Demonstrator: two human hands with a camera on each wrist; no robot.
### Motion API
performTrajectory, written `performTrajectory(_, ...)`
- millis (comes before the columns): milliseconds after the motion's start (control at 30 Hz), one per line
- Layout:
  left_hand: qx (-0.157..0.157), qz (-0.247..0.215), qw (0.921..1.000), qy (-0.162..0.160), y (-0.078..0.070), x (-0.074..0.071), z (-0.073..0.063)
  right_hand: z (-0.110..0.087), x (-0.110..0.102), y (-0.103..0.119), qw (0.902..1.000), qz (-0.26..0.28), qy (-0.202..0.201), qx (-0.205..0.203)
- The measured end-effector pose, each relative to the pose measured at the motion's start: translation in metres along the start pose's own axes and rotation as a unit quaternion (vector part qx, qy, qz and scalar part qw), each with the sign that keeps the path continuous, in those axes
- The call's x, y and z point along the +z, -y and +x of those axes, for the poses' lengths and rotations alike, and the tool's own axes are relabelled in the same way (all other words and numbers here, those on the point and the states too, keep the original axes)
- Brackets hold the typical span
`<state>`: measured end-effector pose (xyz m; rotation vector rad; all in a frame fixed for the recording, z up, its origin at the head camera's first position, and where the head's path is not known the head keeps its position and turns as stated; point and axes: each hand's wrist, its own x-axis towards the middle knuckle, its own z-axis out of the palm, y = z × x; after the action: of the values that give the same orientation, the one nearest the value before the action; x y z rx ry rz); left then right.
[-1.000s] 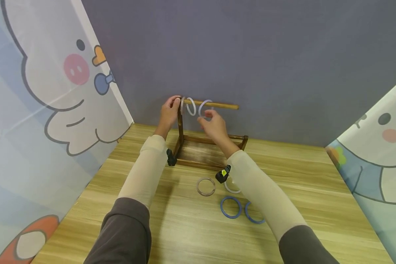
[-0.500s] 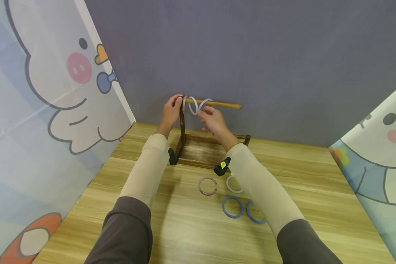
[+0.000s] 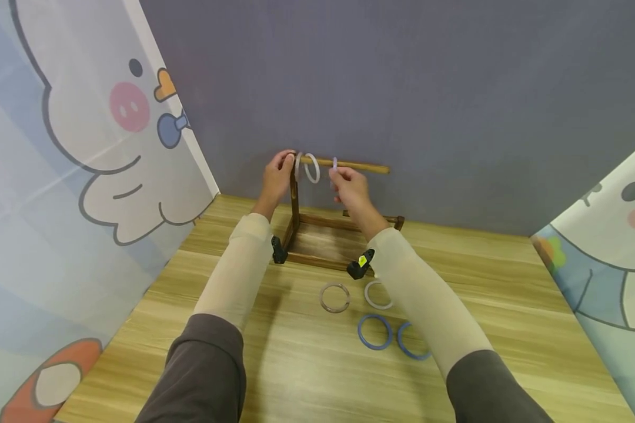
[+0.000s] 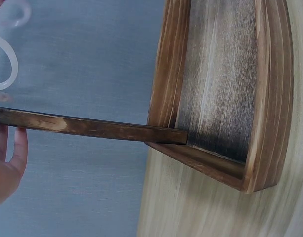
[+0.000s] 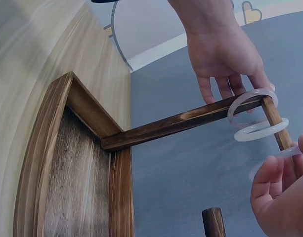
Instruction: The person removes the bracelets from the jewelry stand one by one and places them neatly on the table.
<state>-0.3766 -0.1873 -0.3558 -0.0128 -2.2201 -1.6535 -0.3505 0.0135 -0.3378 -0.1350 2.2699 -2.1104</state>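
Note:
My left hand [image 3: 277,178] grips the top of the upright post [image 3: 294,202] of a dark wooden bangle stand, thumb in front and fingers behind. From that post a round bar [image 3: 367,167] runs right. A pinkish bangle [image 5: 231,114] hangs by the post, with a white bangle [image 3: 318,174] just right of it. Farther along, my right hand [image 3: 351,187] pinches a pale lavender bangle [image 3: 335,162] that is around the bar and seen edge-on. My fingers hide its lower part. In the right wrist view, the lavender bangle [image 5: 288,152] sits between thumb and fingers.
Below the bar is the stand's shallow tray base [image 3: 317,262]. On the wooden table [image 3: 190,352] in front lie a grey-brown bangle [image 3: 334,311], a white bangle [image 3: 367,296], a blue bangle [image 3: 374,348] and a second blue one partly under the right sleeve. A grey wall [image 3: 428,106] stands behind.
My right hand has taken hold of the lavender bangle and turned it from a slanted, open view to edge-on on the bar. My left hand keeps its grip on the post.

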Motion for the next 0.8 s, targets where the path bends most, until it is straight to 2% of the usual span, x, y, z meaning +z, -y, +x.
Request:
performTrajectory(300,-0.006,0.003,1.0,-0.001,0.001,0.001,0.0,-0.003,-0.004,-0.005,0.9987,-0.038,-0.015,-0.031)
performTrajectory(600,0.001,-0.004,1.0,-0.003,0.002,0.0,-0.001,-0.005,-0.007,-0.005,0.9972,-0.043,-0.03,-0.053)
performTrajectory(800,0.001,-0.001,1.0,0.003,0.004,-0.002,0.0,-0.006,-0.014,-0.007,0.9963,-0.06,-0.033,-0.052)
